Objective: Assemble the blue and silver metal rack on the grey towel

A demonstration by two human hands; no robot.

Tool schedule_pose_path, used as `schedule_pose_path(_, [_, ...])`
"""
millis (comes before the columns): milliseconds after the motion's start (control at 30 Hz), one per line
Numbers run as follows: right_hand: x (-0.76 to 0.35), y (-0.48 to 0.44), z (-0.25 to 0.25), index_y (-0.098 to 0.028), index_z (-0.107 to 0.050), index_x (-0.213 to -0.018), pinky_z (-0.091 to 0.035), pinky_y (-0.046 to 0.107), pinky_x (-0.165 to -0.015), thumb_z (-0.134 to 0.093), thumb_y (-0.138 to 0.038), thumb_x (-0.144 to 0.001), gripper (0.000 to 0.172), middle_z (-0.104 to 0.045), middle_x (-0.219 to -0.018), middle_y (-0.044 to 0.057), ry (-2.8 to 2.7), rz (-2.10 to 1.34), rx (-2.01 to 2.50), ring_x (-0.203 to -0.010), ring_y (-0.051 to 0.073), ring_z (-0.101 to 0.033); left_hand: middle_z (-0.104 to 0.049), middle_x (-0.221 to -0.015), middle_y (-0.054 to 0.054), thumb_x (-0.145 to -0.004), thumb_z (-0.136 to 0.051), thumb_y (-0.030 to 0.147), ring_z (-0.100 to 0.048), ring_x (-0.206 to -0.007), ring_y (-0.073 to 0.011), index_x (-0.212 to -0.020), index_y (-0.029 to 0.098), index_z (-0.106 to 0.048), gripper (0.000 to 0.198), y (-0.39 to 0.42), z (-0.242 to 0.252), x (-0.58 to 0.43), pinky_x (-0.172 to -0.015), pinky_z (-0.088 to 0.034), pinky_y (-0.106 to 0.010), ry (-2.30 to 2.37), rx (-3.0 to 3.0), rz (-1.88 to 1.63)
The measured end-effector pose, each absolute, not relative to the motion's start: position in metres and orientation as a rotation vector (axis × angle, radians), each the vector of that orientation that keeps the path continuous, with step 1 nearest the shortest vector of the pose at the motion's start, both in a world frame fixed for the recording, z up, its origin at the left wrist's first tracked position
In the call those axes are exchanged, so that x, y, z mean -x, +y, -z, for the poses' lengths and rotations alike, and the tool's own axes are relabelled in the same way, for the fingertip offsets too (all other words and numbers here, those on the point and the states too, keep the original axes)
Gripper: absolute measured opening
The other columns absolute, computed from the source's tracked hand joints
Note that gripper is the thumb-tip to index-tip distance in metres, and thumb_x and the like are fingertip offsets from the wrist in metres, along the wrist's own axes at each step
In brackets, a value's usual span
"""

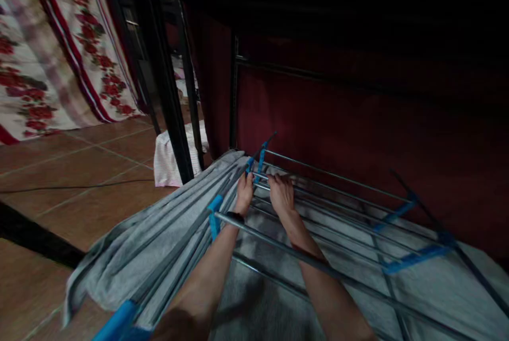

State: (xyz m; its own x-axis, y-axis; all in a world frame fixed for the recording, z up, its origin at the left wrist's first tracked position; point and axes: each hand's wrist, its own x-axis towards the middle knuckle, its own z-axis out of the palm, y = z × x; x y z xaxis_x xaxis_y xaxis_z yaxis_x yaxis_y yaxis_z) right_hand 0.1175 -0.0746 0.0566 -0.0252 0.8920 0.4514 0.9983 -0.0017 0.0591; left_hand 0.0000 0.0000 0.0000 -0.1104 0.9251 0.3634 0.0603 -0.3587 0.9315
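A clothes drying rack of thin metal tubes (pixel 278 248) with blue plastic joints (pixel 215 204) lies on a grey cloth (pixel 191 240). My left hand (pixel 244 193), with a dark band at the wrist, is closed at the far left corner of the rack, beside a blue joint and the end of a tube. Just to its right, my right hand (pixel 281 192) is closed over the same short stretch of tube, its fingers curled and partly hidden. My forearms reach across the nearer tubes, the left one past the near blue joint.
Dark metal posts (pixel 170 92) stand at the left, with a dark overhang above. A dark red panel (pixel 338 139) closes the back. On the tiled floor (pixel 99 166) are a cable (pixel 79 188) and a striped cloth (pixel 167 158). A floral curtain (pixel 79 38) hangs beyond.
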Motion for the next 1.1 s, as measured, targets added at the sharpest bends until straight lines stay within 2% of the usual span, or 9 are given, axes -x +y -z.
schedule_pose_path(167, [-0.119, -0.077, -0.056, -0.021, -0.063, -0.127, -0.040, 0.036, -0.093, -0.037, -0.013, -0.101, 0.037, -0.068, -0.114, 0.010, -1.979, 0.511, 1.967, -0.099, 0.022, -0.061, -0.068, -0.100, -0.011, -0.099, -0.039, 0.046, -0.063, -0.099, -0.0235, -0.103, 0.016, -0.062, 0.039, 0.005, 0.009, 0.000, -0.098, -0.048, -0.040, 1.147, -1.534, -1.554])
schedule_pose_path(467, [-0.119, -0.073, -0.069, -0.024, -0.061, -0.130, -0.041, 0.035, -0.093, -0.038, -0.018, -0.102, 0.037, -0.068, -0.114, 0.010, -1.966, 0.523, 1.954, -0.104, 0.022, -0.060, -0.062, -0.127, -0.019, -0.099, -0.035, 0.049, -0.053, -0.129, -0.0285, -0.124, 0.014, -0.055, 0.048, 0.026, 0.028, -0.006, -0.112, -0.039, -0.047, 1.114, -1.643, -1.664])
schedule_pose_path(833, [-0.120, -0.071, -0.071, -0.024, -0.063, -0.128, -0.043, 0.032, -0.089, -0.038, -0.028, -0.104, 0.034, -0.069, -0.114, 0.009, -2.035, 0.470, 1.934, -0.103, 0.021, -0.062, -0.061, -0.127, -0.017, -0.100, -0.036, 0.047, -0.055, -0.127, -0.0277, -0.123, 0.016, -0.054, 0.043, 0.030, 0.031, -0.007, -0.112, -0.038, -0.046, 1.108, -1.665, -1.694])
schedule_pose_path(1100, [-0.121, -0.070, -0.075, -0.025, -0.063, -0.125, -0.044, 0.030, -0.087, -0.035, -0.029, -0.105, 0.034, -0.069, -0.115, 0.008, -2.085, 0.429, 1.938, -0.103, 0.019, -0.064, -0.061, -0.126, -0.019, -0.099, -0.037, 0.040, -0.055, -0.126, -0.0287, -0.120, 0.015, -0.053, 0.036, 0.033, 0.029, -0.009, -0.113, -0.038, -0.047, 1.158, -1.640, -1.667])
